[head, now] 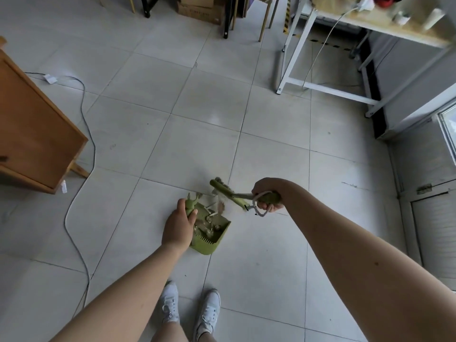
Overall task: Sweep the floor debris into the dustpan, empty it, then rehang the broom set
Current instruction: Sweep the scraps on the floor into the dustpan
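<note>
A green dustpan point(217, 239) is held over the tiled floor in front of my feet, with scraps of debris point(211, 221) lying inside it. My left hand point(179, 224) is shut on the dustpan's green handle, which sticks up past my fingers. My right hand point(267, 195) is shut on the handle of a small green broom point(225, 190), a white cord loop dangling from the handle's end. The broom head points left, just above the dustpan's open mouth, with bits of debris point(219, 206) between them.
A wooden cabinet point(32, 134) stands at the left, with a grey cable point(81, 193) trailing across the floor beside it. A white-framed table point(320, 87) stands at the back right, cardboard boxes point(199, 8) and chair legs at the back. My white shoes point(190, 309) are below.
</note>
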Available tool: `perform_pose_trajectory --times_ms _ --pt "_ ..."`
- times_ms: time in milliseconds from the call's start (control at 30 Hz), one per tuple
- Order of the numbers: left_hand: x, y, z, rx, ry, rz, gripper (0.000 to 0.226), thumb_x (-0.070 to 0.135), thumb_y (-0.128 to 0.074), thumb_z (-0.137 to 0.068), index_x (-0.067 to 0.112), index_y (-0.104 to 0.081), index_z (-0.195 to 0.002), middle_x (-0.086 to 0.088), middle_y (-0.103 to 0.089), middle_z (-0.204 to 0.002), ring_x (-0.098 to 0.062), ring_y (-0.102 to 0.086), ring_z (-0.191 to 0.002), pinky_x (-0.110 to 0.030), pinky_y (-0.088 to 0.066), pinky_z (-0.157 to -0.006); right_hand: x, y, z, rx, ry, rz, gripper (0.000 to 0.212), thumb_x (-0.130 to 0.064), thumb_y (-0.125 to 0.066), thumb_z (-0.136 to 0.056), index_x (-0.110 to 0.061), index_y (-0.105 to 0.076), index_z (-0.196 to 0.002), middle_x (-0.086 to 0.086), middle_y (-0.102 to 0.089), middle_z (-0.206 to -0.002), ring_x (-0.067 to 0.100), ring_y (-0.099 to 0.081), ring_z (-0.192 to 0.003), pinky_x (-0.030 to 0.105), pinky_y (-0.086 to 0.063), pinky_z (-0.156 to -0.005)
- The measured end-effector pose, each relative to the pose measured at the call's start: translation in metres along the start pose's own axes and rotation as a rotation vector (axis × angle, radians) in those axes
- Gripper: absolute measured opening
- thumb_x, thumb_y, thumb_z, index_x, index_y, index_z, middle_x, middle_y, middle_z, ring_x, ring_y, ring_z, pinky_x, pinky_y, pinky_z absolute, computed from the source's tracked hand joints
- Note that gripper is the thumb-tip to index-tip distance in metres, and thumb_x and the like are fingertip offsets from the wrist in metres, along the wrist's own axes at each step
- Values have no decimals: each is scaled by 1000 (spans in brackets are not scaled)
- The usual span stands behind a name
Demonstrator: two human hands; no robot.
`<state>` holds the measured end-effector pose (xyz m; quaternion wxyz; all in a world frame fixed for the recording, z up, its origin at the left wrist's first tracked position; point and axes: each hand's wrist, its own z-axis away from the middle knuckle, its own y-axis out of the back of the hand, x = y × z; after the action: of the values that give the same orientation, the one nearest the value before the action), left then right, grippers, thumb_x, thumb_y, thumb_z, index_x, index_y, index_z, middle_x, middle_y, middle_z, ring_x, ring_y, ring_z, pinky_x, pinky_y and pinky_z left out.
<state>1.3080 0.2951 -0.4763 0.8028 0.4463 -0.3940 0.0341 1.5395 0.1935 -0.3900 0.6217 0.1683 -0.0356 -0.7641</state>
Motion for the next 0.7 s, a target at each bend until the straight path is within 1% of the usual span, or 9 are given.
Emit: perform_pose_trajectory --times_ms 67,133,233,333,400,500,533,600,700 --pt "-3 0 2 26 -1 -1 31 27 -47 -100 7 -44 -123 -15 -64 -98 -32 -61 -87 -34 -47 -69 0 1 -10 43 17 13 22 -7 -36 -96 -6 -44 -76 9 -50 -42 16 -48 -28 13 -34 -34" --pt "-6 0 4 51 -7 2 31 27 -48 -99 6 -45 -122 -15 -64 -98 -33 -61 -87 -35 -46 -69 1 -4 -24 94 36 23 15 -5 -38 -94 -6 -45 -81 11 -50 -56 18 -50 -42 20 -37 -41" --pt "-14 -2 6 65 -10 13 31 27 -47 -100 6 -45 -123 -15 -63 -99 -32 -61 -90 -35 -47 -71 -7 -18 -52 160 87 28 17 -4 -42 -93 -7 -45 -76 12 -51 -64 21 -50 -50 26 -40 -46" --pt "-19 -3 3 60 -18 -8 35 28 -46 -100 8 -44 -128 -13 -63 -102 -30 -61 -92 -32 -45 -71 -19 -32 -76 165 83 9 12 -1 -37 -89 -5 -46 -82 13 -51 -63 20 -50 -48 26 -40 -46" --pt "-23 -3 1 71 -16 -3 35 28 -46 -100 10 -43 -130 -13 -64 -103 -28 -60 -91 -28 -43 -69 -25 -44 -90 152 72 65 12 0 -36 -90 -3 -47 -90 14 -51 -64 20 -50 -48 23 -41 -45" --pt "-31 1 -1 86 -8 9 38 29 -47 -99 9 -42 -132 -13 -64 -106 -28 -61 -94 -28 -44 -71 -26 -67 -105 97 35 150 14 -1 -35 -95 -1 -49 -101 13 -53 -67 20 -50 -49 18 -44 -37" --pt "-34 3 -2 86 -3 5 39 29 -47 -99 9 -42 -132 -13 -64 -108 -28 -61 -96 -30 -46 -74 -26 -73 -106 66 24 142 14 -3 -35 -96 -2 -48 -101 13 -52 -68 19 -50 -49 18 -43 -36" --pt "-40 5 -4 85 26 1 39 29 -47 -99 9 -43 -132 -14 -63 -110 -30 -60 -98 -33 -47 -75 -27 -82 -101 16 21 143 13 -6 -35 -97 -5 -47 -92 12 -52 -66 18 -49 -47 19 -43 -37" --pt "-44 8 -4 75 55 16 39 29 -47 -99 9 -43 -132 -15 -63 -110 -31 -60 -97 -32 -45 -72 -31 -79 -86 -74 -41 117 22 -10 -37 -94 -4 -49 -76 10 -53 -51 17 -49 -38 17 -39 -39"
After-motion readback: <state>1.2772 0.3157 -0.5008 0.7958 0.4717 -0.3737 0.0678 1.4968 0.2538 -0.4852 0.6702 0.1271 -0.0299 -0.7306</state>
